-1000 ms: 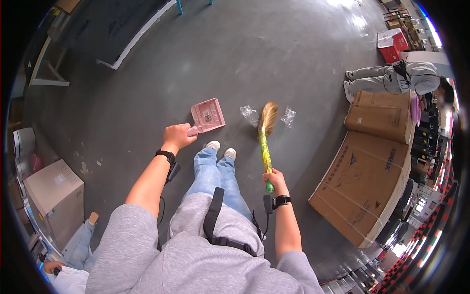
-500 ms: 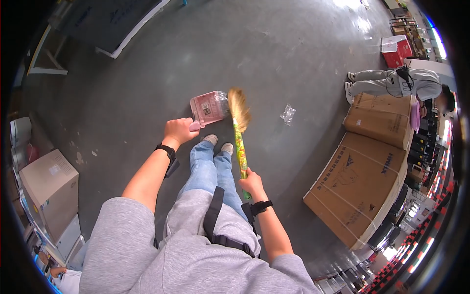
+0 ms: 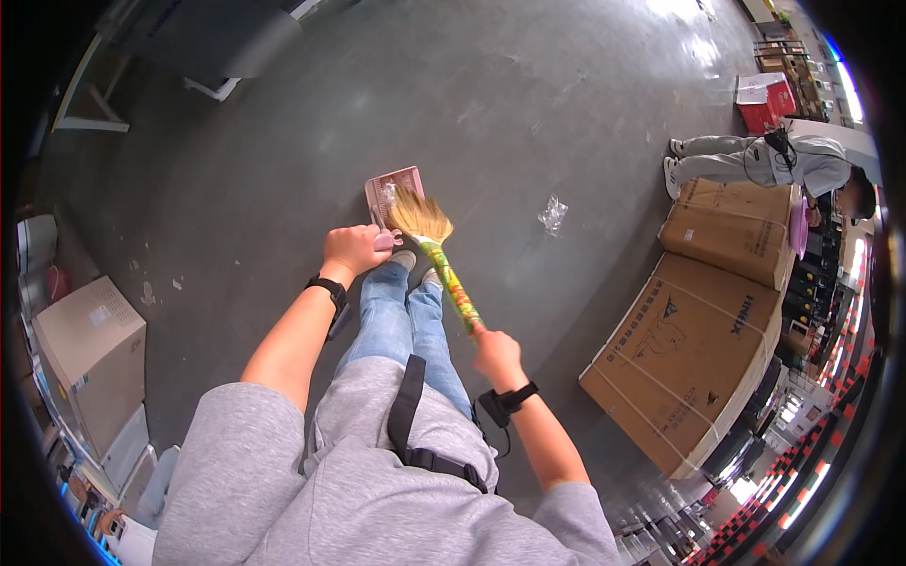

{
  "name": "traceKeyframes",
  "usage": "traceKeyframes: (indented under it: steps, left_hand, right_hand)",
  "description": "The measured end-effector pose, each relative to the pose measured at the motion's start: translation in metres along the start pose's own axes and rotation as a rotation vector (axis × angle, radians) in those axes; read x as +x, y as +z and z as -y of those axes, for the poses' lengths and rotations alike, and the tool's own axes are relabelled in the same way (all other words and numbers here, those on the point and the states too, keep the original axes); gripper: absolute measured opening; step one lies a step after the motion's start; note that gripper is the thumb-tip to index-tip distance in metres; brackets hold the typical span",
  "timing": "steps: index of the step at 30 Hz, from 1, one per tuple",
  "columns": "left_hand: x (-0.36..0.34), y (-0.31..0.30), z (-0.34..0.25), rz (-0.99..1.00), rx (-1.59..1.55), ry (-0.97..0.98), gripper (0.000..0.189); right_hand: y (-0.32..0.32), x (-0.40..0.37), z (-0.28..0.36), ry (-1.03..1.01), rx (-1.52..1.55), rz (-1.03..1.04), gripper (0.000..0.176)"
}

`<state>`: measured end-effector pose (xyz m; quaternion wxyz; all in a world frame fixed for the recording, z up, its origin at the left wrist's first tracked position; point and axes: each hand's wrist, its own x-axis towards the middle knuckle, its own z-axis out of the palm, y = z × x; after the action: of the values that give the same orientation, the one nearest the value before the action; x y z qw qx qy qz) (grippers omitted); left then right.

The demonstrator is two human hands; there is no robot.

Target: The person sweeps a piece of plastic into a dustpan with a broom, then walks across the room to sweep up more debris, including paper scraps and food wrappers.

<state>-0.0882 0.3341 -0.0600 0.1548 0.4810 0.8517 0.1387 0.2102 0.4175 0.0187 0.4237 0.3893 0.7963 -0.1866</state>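
Observation:
My left hand is closed on the handle of a pink dustpan, which rests on the grey floor just beyond my shoes. My right hand grips the green patterned handle of a broom. The broom's straw bristles lie over the dustpan's right part and cover some of it. Clear crumpled plastic shows inside the pan beside the bristles. Another clear plastic wrapper lies on the floor, to the right of the broom.
Large brown cardboard boxes stand at the right, with a person behind them near a red and white box. A beige box is at the left. A dark panel and a white frame occupy the upper left.
The broom's bristles have swung left from beside the dustpan onto it, and my right hand has shifted slightly right. The dark panel at the upper left has moved.

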Motion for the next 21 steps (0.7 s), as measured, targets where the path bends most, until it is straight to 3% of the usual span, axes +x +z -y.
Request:
traceKeyframes:
  steps: [4, 12, 18, 21]
  left_hand:
    - [-0.003, 0.007, 0.002, -0.013, -0.01, 0.012, 0.029]
    - [-0.005, 0.011, 0.004, -0.033, -0.031, 0.029, 0.027]
    - [-0.011, 0.011, 0.001, -0.003, -0.024, 0.017, 0.027]
    - [-0.008, 0.011, -0.001, 0.019, -0.007, 0.011, 0.028]
  right_hand:
    - [-0.003, -0.022, -0.041, 0.047, -0.001, -0.099, 0.066]
    - [-0.004, -0.056, -0.088, 0.083, -0.089, -0.225, 0.062]
    - [0.01, -0.043, -0.096, -0.008, -0.198, -0.281, 0.06]
    - [0.002, -0.024, -0.066, -0.101, -0.271, -0.276, 0.055]
